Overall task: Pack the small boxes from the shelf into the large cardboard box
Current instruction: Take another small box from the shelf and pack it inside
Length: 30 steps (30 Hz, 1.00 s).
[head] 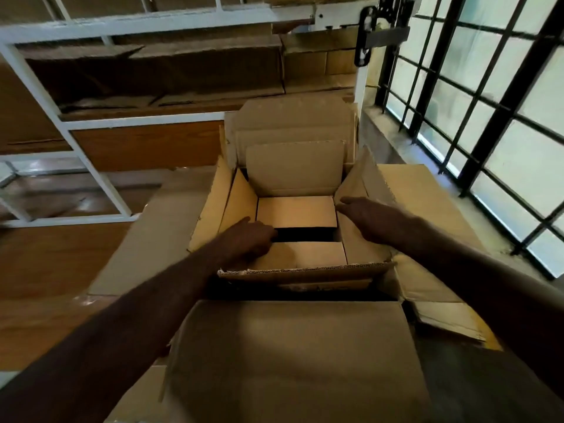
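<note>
Near flap (pixel 293 355) of the large cardboard box (pixel 210 209) folded toward me. Both hands inside: left hand (pixel 247 239) fingers curled on near small box (pixel 308 254), holding nothing; right hand (pixel 372 221) flat, open, beside far small box (pixel 296 211). White shelf (pixel 137 25) beyond my hands.
</note>
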{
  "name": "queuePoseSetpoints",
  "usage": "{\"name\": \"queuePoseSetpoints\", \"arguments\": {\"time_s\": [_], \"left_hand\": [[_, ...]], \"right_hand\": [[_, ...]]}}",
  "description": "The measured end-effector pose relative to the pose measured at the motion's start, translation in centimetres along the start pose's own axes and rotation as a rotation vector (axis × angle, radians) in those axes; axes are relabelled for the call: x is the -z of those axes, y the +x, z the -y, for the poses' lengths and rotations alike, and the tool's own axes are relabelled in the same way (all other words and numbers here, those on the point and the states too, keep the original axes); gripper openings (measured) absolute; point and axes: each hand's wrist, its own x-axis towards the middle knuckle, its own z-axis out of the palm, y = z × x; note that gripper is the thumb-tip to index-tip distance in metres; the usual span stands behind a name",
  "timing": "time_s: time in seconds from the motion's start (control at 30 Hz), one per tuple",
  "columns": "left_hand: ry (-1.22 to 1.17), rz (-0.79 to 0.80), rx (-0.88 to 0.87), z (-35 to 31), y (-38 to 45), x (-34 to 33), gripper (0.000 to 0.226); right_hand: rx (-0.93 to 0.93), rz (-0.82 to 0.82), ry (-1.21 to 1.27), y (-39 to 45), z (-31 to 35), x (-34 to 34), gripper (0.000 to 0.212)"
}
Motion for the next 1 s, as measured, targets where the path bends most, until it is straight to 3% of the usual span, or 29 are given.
{"name": "queuePoseSetpoints", "arguments": {"time_s": [0.1,0.17,0.33,0.4,0.47,0.57,0.7,0.83,0.93,1.0], "left_hand": [[-0.237,-0.003,0.048,0.0,-0.1,1.3,0.031],[-0.371,-0.002,0.057,0.1,-0.3,2.2,0.028],[-0.584,0.011,0.026,-0.5,-1.9,5.7,0.047],[-0.631,0.113,-0.021,-0.6,-2.8,6.6,0.042],[-0.69,0.23,-0.058,-0.7,-3.6,7.1,0.034],[-0.636,0.29,-0.155,-0.9,-3.9,6.9,0.039],[-0.662,0.272,-0.172,-1.5,-4.1,5.4,0.081],[-0.304,0.134,-0.09,-2.6,-3.3,2.7,0.115],[-0.056,0.05,-0.054,-3.1,-1.9,1.3,0.118],[0.019,0.044,-0.027,-3.1,-1.0,0.9,0.12]], "right_hand": [[-0.118,-0.003,0.068,-0.1,0.5,0.7,0.07],[-0.174,0.026,0.169,0.0,1.5,2.1,0.061],[-0.277,0.076,0.454,1.6,1.7,2.6,0.041],[-0.287,0.117,0.543,1.8,2.0,2.2,0.051],[-0.27,0.157,0.606,1.4,2.5,1.9,0.079],[-0.212,0.179,0.648,0.8,3.6,1.0,0.119],[-0.096,0.277,0.528,-0.1,4.7,-0.9,0.135],[0.048,0.431,0.483,-1.9,5.6,-2.4,0.124],[0.066,0.509,0.427,-3.0,6.4,-2.2,0.108],[0.066,0.527,0.392,-3.2,6.8,-1.9,0.108]]}}
